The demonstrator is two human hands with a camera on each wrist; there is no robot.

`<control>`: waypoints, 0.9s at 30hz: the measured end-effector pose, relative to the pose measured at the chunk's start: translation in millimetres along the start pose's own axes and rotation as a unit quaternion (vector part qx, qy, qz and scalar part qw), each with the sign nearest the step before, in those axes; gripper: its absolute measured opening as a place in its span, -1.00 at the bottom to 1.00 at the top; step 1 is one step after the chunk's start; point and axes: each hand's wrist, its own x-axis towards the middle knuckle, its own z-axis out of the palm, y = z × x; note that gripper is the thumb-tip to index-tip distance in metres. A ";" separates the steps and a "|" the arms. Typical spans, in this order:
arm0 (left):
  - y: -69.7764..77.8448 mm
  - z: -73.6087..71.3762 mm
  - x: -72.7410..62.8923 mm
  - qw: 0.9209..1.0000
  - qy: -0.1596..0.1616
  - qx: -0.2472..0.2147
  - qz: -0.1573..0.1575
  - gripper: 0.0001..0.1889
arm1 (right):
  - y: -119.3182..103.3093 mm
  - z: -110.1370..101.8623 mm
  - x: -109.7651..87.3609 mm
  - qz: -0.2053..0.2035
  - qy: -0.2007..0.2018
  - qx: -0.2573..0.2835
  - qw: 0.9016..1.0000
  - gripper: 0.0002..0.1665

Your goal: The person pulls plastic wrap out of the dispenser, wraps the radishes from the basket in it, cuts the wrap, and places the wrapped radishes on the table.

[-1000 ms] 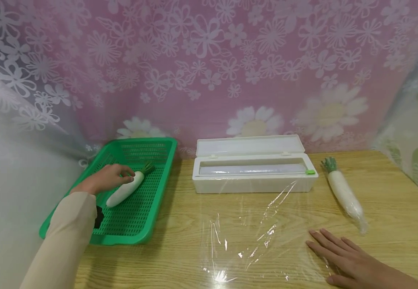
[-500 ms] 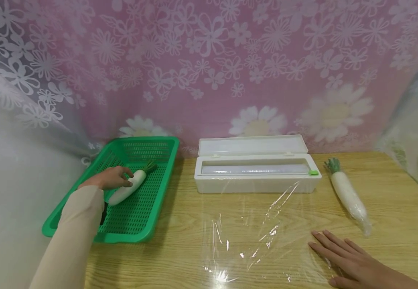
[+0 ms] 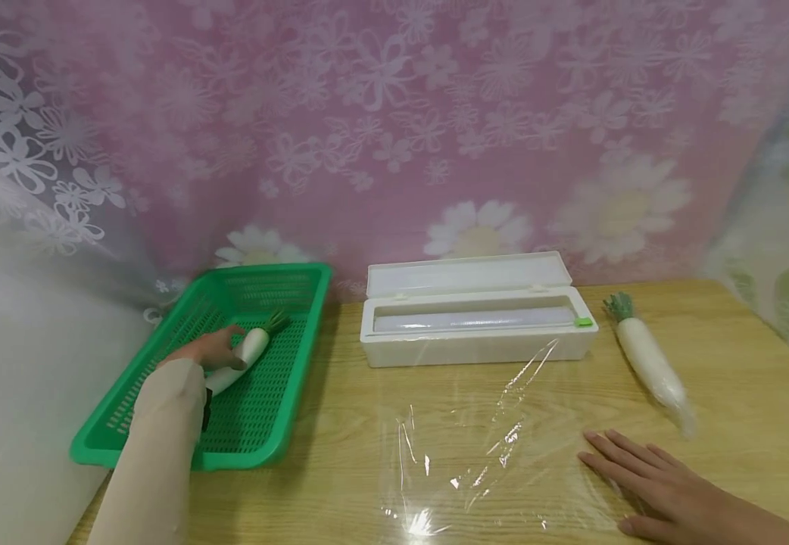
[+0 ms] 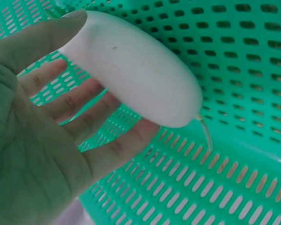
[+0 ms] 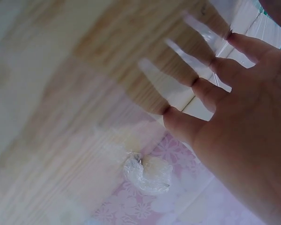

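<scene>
In the head view my left hand [image 3: 209, 352] reaches into the green basket [image 3: 309, 356] at left and takes a white radish [image 3: 253, 346] with a short green top. The left wrist view shows the thumb [image 4: 51, 33] laid over the radish near its leafy end and the fingers [image 4: 126, 136] along its other side. The radish's thin root tip points away from the palm. At lower right my right hand [image 3: 660, 484] rests with fingers spread on the tabletop, at the right edge of a sheet of clear cling film [image 3: 476, 454].
A white cling film box [image 3: 476, 350] with its lid up stands at the back middle, a roll [image 3: 476, 319] inside and a green slider [image 3: 583, 322] at its right end. The film runs forward from it. A film-wrapped radish [image 3: 650, 363] lies at right. A flowered curtain [image 3: 394, 151] hangs behind.
My left hand has come down onto the radish, thumb and fingers now on either side of it. The right hand stays in place on the table.
</scene>
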 end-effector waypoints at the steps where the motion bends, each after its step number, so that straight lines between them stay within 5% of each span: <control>1: -1.9 1.6 1.6 1.000 -0.001 0.004 -0.001 -0.20 | 0.2 0.0 0.5 -0.002 0.000 -0.002 1.000 0.16; 17: 1.3 3.9 5.5 1.000 0.004 0.009 -0.013 -0.04 | -0.5 -0.5 2.4 -0.003 -0.005 0.003 1.000 0.17; 27: 0.4 5.6 11.9 1.000 -0.007 -0.028 0.004 -0.10 | 0.9 -0.5 3.8 -0.011 -0.002 0.008 1.000 0.15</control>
